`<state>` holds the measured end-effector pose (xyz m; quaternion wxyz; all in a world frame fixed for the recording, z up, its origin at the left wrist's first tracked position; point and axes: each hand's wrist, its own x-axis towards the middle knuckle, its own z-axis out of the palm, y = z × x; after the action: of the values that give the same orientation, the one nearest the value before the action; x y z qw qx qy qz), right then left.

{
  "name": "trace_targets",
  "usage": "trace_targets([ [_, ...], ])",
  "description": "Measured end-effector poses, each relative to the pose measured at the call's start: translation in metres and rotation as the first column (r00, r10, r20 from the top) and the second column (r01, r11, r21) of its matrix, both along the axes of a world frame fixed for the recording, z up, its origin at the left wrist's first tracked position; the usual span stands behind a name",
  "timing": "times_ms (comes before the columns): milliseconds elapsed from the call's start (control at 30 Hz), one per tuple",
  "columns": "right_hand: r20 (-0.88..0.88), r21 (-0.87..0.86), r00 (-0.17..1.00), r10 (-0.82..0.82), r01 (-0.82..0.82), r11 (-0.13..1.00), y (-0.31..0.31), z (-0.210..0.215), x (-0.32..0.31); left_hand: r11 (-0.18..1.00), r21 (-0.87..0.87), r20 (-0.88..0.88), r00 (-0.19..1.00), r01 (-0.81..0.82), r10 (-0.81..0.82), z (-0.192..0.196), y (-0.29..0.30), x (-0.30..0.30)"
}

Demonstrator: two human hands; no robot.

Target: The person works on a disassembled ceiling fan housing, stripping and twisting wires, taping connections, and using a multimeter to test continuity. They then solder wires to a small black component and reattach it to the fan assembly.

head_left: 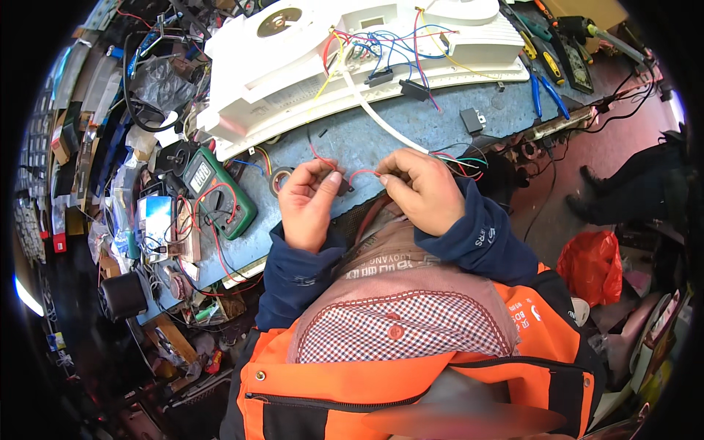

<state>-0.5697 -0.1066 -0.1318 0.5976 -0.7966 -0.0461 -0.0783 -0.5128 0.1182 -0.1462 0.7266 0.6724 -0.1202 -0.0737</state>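
Note:
Close to the bench's near edge, my left hand is closed on a small dark block-shaped component, mostly hidden by the fingers. Red wires come out of it. The thumb and forefinger of my right hand pinch the free end of a short red wire, which arcs between both hands. Beyond them lies a white appliance housing with blue, red and yellow wires spread over it. A thick white cable runs from it toward my right hand, ending in several thin coloured wires.
A green multimeter with red leads and a tape roll lie left of my hands. A loose black component and blue-handled pliers are at the right. Clutter fills the left side; a red plastic bag hangs low right.

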Motion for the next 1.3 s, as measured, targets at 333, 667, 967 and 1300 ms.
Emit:
trace_targets([
  [333,-0.303,0.479,0.951,0.059,0.098,0.872,-0.004,0.003,-0.001,0.949,-0.314,-0.245,0.968,-0.024,-0.056,0.003,0.016,0.009],
  [667,0.257,-0.014,0.966,-0.016,0.021,1.000,0.001,0.001,-0.002,0.844,0.537,0.507,0.801,-0.004,-0.319,0.034,-0.029,-0.008],
  [967,0.457,-0.292,0.889,-0.028,0.180,0.939,-0.002,-0.012,-0.006,0.877,0.479,0.421,0.864,0.046,-0.276,0.023,-0.034,-0.015],
  [1300,0.382,-0.197,0.886,-0.264,0.357,0.913,-0.027,0.003,-0.013,0.917,0.398,0.377,0.916,-0.028,-0.136,0.013,-0.027,-0.021],
])
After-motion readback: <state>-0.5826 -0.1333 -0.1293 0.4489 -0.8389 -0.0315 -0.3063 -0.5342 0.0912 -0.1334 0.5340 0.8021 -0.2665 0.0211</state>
